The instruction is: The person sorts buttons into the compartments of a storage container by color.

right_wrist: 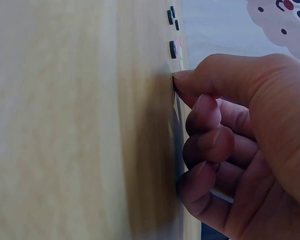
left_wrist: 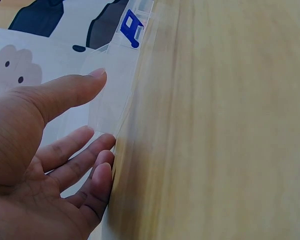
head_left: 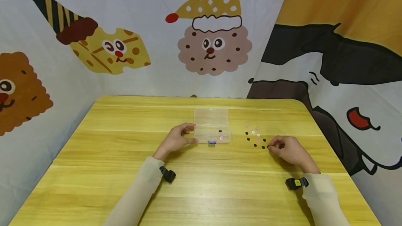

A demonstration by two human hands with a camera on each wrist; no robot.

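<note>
A clear plastic box [head_left: 211, 117] lies mid-table with its lid open; a black bead [head_left: 220, 131] and a pink bead [head_left: 221, 138] sit inside, and a blue clasp [head_left: 212, 142] is on its front edge. My left hand [head_left: 188, 134] rests at the box's left end, thumb and straight fingers bracketing the clear box [left_wrist: 115, 75] in the left wrist view [left_wrist: 102, 110]. To the right, several small black, pink and white beads [head_left: 255, 136] are scattered. My right hand [head_left: 270, 145] has curled fingers, whose tips pinch a small black bead [head_left: 268, 147] on the table; the right hand [right_wrist: 177, 85] hides most of that bead.
The yellow wooden table [head_left: 201, 191] has rounded far corners, and cartoon-print cloth walls [head_left: 207, 44] stand close behind and to both sides. Loose black beads [right_wrist: 172, 48] lie just beyond my right fingertips. Both forearms lie on the near half of the table.
</note>
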